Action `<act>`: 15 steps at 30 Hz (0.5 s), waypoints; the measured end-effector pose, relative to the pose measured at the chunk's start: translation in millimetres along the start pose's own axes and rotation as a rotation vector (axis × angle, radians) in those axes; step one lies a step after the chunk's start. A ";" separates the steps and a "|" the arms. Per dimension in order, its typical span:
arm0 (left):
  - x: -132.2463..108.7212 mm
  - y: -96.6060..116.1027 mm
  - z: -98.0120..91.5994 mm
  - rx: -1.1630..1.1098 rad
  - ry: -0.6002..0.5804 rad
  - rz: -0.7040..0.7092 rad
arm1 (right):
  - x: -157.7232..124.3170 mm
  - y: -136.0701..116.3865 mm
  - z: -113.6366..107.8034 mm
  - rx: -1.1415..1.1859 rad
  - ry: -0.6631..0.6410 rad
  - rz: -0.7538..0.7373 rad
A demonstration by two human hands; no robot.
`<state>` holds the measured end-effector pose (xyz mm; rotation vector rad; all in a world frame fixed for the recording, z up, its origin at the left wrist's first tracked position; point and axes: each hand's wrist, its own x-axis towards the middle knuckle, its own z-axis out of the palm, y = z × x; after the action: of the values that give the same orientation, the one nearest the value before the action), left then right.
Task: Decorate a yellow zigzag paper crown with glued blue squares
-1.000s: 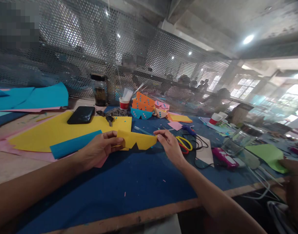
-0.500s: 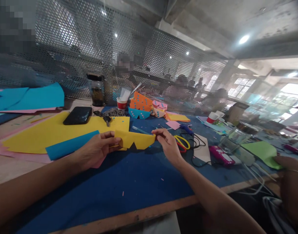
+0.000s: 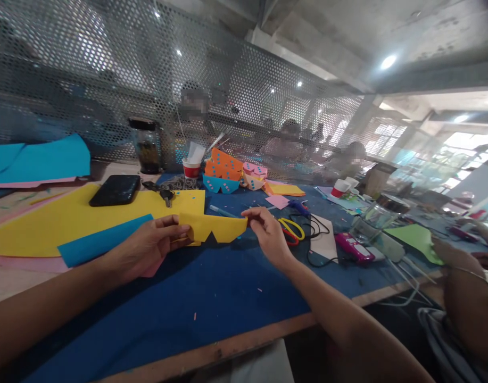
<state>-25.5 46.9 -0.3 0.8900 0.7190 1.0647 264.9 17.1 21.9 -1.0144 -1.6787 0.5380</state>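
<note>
A yellow paper cutout (image 3: 215, 227), shaped like a mask with a V notch in its lower edge, is stretched between my two hands above the blue table mat (image 3: 212, 298). My left hand (image 3: 154, 239) pinches its left end between thumb and fingers. At the right end, my right hand (image 3: 270, 234) pinches the corner with its fingertips. Beneath and beside my left hand lie a blue paper strip (image 3: 104, 239) and a large yellow sheet (image 3: 40, 223). Scissors (image 3: 292, 230) with red and yellow handles lie just right of my right hand.
Behind stand decorated orange paper pieces (image 3: 223, 164), a blue one (image 3: 221, 183), a red-and-white cup (image 3: 191, 168) and a jar (image 3: 145, 146). A phone (image 3: 115, 190) and keys (image 3: 166, 196) rest on yellow paper. Rightward are a glue gun (image 3: 298, 207), a magenta device (image 3: 353, 248) and a co-worker's arm (image 3: 467, 292).
The view has shifted slightly, so things sit a little further left. Both hands keep hold of the yellow cutout. At the right, another person's hand has come into view.
</note>
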 end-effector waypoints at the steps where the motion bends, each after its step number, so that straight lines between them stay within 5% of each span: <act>1: 0.2 0.2 0.1 0.006 -0.001 0.001 | 0.0 0.4 0.0 -0.007 0.001 -0.001; 15: -6.0 -1.1 13.4 0.141 -0.003 0.069 | -2.7 -5.9 -1.6 -0.191 0.090 -0.091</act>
<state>-15.7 37.5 5.4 1.0433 0.7726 1.0827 264.5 11.5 25.4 -1.0763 -1.7102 0.2725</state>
